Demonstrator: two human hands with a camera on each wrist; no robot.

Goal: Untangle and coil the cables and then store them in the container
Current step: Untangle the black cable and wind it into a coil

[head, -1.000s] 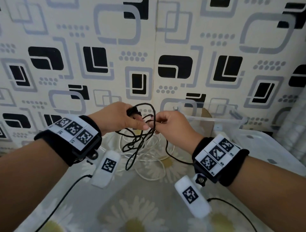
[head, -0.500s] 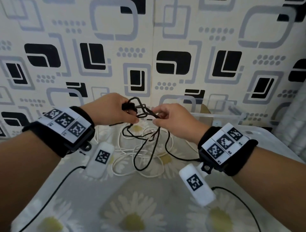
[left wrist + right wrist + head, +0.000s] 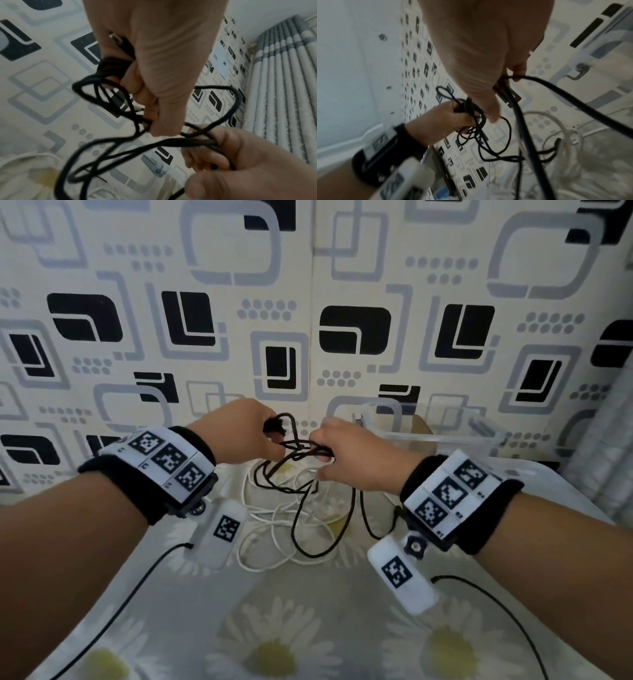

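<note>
The black cable (image 3: 301,474) hangs in a knotted bunch between both hands, lifted off the counter (image 3: 308,611), probably so its loops can fall free and the tangle can be read. The left hand (image 3: 239,433), at 9 o'clock of the knot, is clenched around a gathered bundle with a USB plug (image 3: 116,38) poking out of the fist, seemingly anchoring the coil's start. The right hand (image 3: 346,453), at 3 o'clock, pinches several strands, apparently to draw them apart. Below, at 6 o'clock, the white cable (image 3: 274,529) lies loose on the daisy-print cover. The clear plastic container (image 3: 445,433) waits at 2 o'clock against the patterned wall (image 3: 342,285).
</note>
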